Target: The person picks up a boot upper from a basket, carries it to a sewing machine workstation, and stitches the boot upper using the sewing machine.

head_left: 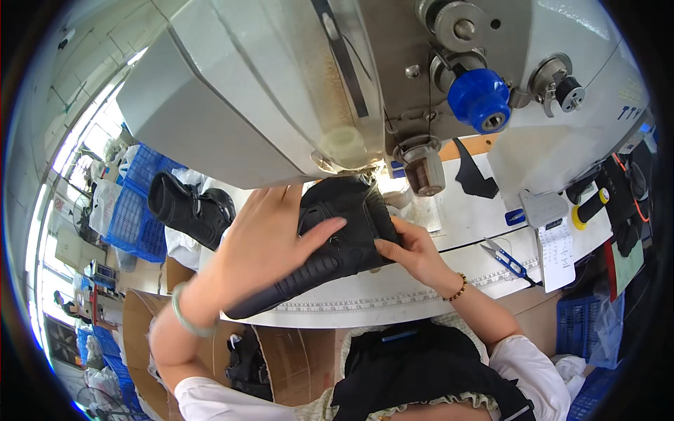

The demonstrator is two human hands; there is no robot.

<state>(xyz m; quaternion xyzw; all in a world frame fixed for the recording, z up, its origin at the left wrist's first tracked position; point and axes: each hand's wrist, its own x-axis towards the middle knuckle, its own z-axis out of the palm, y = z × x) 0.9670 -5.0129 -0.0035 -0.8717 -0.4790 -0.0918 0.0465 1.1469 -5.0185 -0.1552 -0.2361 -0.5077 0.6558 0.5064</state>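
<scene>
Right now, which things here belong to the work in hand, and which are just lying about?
Apparently in use:
black ribbed piece, with the left hand flat on it and the right hand at its edge
sewing machine above it

Apparently lying about:
blue-handled scissors
yellow-ended spool
flat black cutout
black boot left of the left hand

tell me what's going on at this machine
A person is holding a black boot under the head of a sewing machine. The left hand lies spread over it, while the right hand grips its right edge. A second black boot is off to the left, and blue-handled snips lie on the white table to the right.
</scene>
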